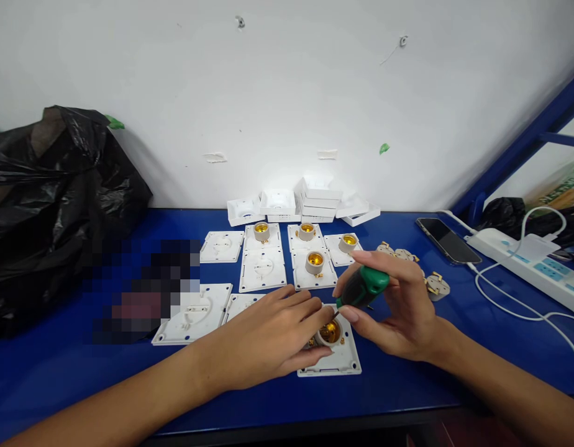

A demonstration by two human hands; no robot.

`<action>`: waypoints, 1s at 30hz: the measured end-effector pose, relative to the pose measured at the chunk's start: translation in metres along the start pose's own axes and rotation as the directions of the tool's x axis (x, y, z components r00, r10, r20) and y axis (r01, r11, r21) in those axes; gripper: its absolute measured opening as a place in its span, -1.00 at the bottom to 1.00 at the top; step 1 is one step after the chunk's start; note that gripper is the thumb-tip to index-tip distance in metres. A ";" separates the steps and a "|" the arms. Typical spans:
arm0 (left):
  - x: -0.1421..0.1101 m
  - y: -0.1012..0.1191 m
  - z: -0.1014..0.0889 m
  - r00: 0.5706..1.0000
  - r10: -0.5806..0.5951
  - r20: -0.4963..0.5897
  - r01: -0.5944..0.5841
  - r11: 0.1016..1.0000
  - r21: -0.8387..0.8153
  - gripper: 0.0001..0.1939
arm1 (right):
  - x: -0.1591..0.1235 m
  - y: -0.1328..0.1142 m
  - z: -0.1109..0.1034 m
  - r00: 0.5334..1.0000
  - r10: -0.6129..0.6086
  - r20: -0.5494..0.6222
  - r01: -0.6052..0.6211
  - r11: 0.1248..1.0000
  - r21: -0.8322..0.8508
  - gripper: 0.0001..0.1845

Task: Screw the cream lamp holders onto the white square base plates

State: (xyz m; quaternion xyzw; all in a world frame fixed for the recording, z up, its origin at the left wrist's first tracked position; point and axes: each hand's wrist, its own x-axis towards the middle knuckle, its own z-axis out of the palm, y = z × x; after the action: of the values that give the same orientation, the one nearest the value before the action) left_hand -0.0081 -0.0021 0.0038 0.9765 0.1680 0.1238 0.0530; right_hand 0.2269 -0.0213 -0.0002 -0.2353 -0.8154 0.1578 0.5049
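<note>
My right hand [405, 310] grips a green and black screwdriver [364, 287] between thumb and fingers. Its shaft slants down into a lamp socket [332, 334] with a brass-coloured inside. The socket sits on a square white plate [343, 363] near the front of the table. Fingers and thumb of my left hand [263, 338] close round the socket's left side and hide part of it and of the plate. The screwdriver's tip is too dark to make out inside the socket.
Behind my hands lie white plates [263, 273], some carrying sockets [314, 262]. White square frames [319, 195] are stacked by the wall. Loose sockets [437, 285], a phone [448, 239] and a power strip [533, 267] with cables lie right. A black plastic bag [58, 205] stands left.
</note>
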 end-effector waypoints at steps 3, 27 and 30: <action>0.000 -0.001 0.000 1.000 0.008 0.001 -0.008 1.000 -0.001 -0.81 | 0.001 0.000 0.000 1.000 0.008 0.002 -0.008 1.000 -0.002 -0.11; 0.002 0.003 -0.004 1.000 0.009 -0.011 -0.009 1.000 0.010 -0.67 | 0.010 -0.007 0.000 1.000 -0.009 0.018 0.009 1.000 0.005 -0.16; 0.003 0.003 -0.004 1.000 0.010 -0.012 -0.010 1.000 0.015 -0.68 | 0.010 -0.007 0.000 1.000 -0.008 0.022 0.008 1.000 0.008 -0.16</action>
State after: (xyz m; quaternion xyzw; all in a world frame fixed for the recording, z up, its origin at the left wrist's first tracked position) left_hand -0.0060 -0.0034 0.0082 0.9770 0.1642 0.1285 0.0442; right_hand 0.2215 -0.0216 0.0111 -0.2282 -0.8211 0.1618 0.4975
